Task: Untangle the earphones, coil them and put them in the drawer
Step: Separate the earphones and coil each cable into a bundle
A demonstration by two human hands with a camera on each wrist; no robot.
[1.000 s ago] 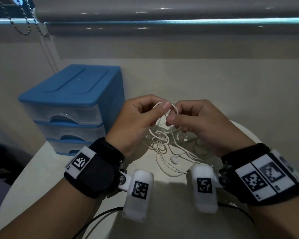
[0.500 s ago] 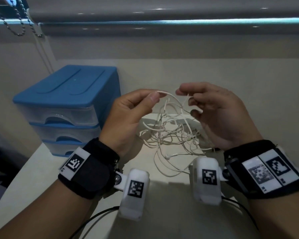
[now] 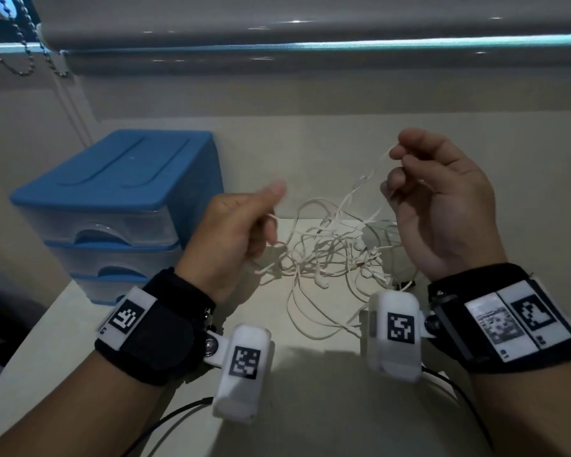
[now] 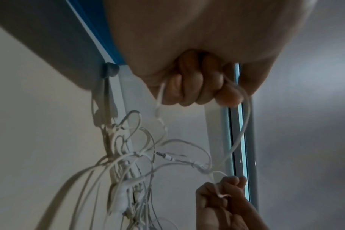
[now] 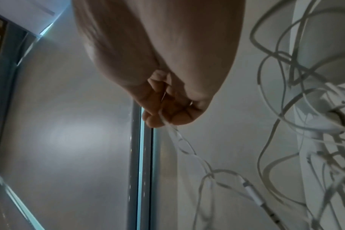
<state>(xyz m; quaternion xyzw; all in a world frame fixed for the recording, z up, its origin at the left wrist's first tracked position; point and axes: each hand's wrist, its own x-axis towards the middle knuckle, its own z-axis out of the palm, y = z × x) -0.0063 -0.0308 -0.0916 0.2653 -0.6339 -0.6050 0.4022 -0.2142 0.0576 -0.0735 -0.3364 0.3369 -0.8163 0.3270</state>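
A tangle of white earphones (image 3: 330, 255) hangs between my hands, its lower loops lying on the pale table (image 3: 310, 407). My left hand (image 3: 244, 222) is curled round a strand of the cable (image 4: 159, 99) at the tangle's left side. My right hand (image 3: 409, 173) is raised higher and pinches another strand (image 5: 173, 132) between thumb and fingers. An earbud (image 3: 320, 280) dangles near the table. The audio plug (image 4: 165, 155) shows in the left wrist view, within the knot. The blue drawer unit (image 3: 119, 192) stands at the left, its three drawers closed.
A wall and a window blind (image 3: 310, 24) with a bead chain (image 3: 17, 51) rise behind the table. Black camera cables (image 3: 172, 413) trail from my wrists over the table's near part. The table's left edge (image 3: 30, 331) runs just in front of the drawer unit.
My hands have moved apart from a close pinch. The right hand rose, the left drew leftward and down, and the tangle lifted and spread out.
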